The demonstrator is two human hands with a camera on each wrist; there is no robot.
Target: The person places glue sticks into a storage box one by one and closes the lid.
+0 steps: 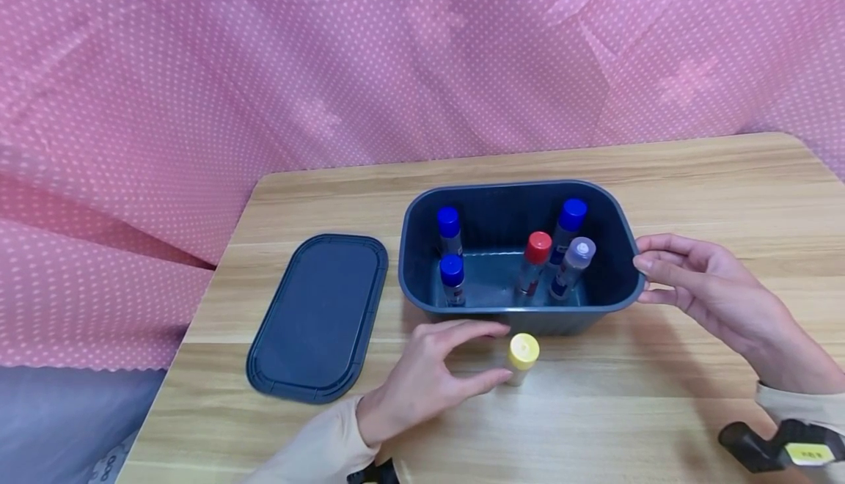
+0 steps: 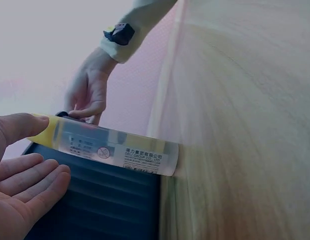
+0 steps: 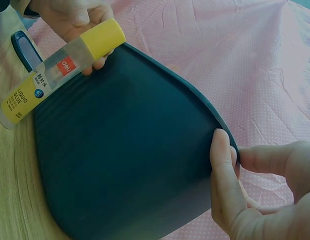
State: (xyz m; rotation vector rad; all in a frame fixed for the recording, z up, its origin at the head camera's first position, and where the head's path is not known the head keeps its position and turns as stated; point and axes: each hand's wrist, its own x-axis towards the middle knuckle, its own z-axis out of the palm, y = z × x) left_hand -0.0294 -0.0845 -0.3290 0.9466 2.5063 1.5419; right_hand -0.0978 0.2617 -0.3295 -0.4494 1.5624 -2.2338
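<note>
Loosely, the left grip [image 1: 422, 374] frames a yellow-capped glue bottle [image 1: 524, 356]

Thumb and fingers of the left grip stand apart, with the bottle just at their tips; in the left wrist view the thumb overlaps the yellow cap [image 2: 49, 134], and whether it touches, I cannot tell. The bottle stands on the worktop [image 1: 594, 425], just in front of the near long wall of a dark box [image 1: 561, 323]. Its cap points up and its base down, so the long axis runs vertical. The side that faces the right wrist camera reads "LIQUID GLUE", with a red deli mark [image 3: 66, 65] nearer the cap.

The right grip [image 1: 716, 293] is clamped on the box's rim at its right end. That box stretches left to right, and its near wall stands in the way between the yellow-capped glue bottle and the others inside: two blue-capped bottles [image 1: 452, 273] toward the left end, a red-capped bottle [image 1: 533, 260] right of the middle, and, farther right, a third blue-capped bottle [image 1: 571, 216] behind a pale-capped bottle [image 1: 573, 268].

Left of the box, a dark lid [image 1: 317, 315] lies flat on the worktop, its longer sides running front to back at a slant. Behind the worktop hangs a pink dotted cloth [image 1: 396, 66].
</note>
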